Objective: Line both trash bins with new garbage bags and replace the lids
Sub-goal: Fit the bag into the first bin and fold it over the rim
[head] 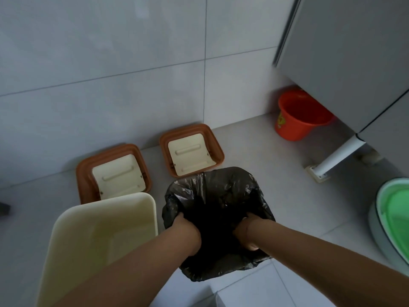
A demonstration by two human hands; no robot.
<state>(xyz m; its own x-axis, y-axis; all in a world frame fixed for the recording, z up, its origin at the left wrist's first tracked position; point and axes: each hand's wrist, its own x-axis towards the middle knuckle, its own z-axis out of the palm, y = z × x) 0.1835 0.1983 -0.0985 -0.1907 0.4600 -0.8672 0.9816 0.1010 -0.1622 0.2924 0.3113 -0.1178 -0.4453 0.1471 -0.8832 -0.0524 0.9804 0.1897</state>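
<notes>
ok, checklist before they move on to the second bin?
1. Black bag covers its bin's rim all round: ok.
2. Bag pressed down to the bottom: cannot tell, inside too dark.
3. Left hand and right hand free of the bag: not ok, both are inside it.
4. Cream bin lined: not ok, bare.
5. Left lid and right lid on the bins: not ok, both lie on the floor by the wall.
</notes>
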